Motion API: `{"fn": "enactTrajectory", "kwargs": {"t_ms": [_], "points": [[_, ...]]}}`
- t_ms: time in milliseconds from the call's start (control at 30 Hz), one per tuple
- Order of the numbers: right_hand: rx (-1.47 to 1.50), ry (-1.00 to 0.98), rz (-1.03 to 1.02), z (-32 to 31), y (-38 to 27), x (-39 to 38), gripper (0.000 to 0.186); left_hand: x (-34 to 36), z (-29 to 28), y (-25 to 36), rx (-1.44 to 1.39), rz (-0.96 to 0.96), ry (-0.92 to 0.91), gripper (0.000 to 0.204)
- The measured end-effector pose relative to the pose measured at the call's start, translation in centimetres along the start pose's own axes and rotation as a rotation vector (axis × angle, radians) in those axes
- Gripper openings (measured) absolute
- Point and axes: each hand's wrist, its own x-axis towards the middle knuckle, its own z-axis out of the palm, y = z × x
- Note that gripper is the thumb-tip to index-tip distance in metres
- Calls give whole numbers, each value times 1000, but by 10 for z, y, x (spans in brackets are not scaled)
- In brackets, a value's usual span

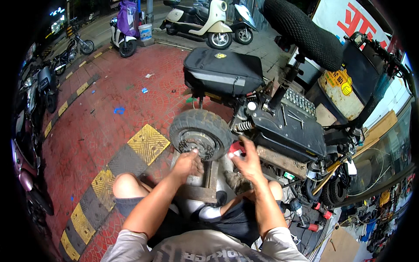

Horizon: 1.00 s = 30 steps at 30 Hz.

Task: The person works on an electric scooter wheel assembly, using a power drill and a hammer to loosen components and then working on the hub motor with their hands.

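A small wheel with a thick black tyre (196, 118) stands in front of me, below the rear of a black electric scooter (283, 131). On its near face is a round brake disc (207, 153) with holes. My left hand (187, 165) is closed at the hub in the middle of the disc, its fingertips pinched at the axle; whatever they hold is too small to name. To the right of the tyre, my right hand (248, 162) is raised with thumb and fingers apart, close to a red object (237, 147) partly behind it. A metal frame (196, 193) lies under the wheel.
A black bag (222, 72) sits over the scooter's rear, and its saddle (305, 35) rises beyond. Loose tools (296, 117) lie on the deck. Power tools (301, 214) are on the ground at lower right. A yellow-black ramp strip (118, 161) runs at left; parked scooters (205, 24) stand behind.
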Motion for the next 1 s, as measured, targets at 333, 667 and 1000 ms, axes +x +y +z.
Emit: {"fn": "enactTrajectory", "kwargs": {"t_ms": [333, 667, 1000], "points": [[491, -202, 160, 53, 5, 22, 98, 1, -11, -42, -35, 203, -64, 48], [-134, -214, 34, 39, -85, 114, 90, -4, 13, -20, 275, 297, 264, 53], [-248, -278, -119, 45, -130, 151, 75, -70, 21, 54, -425, -142, -66, 38]]}}
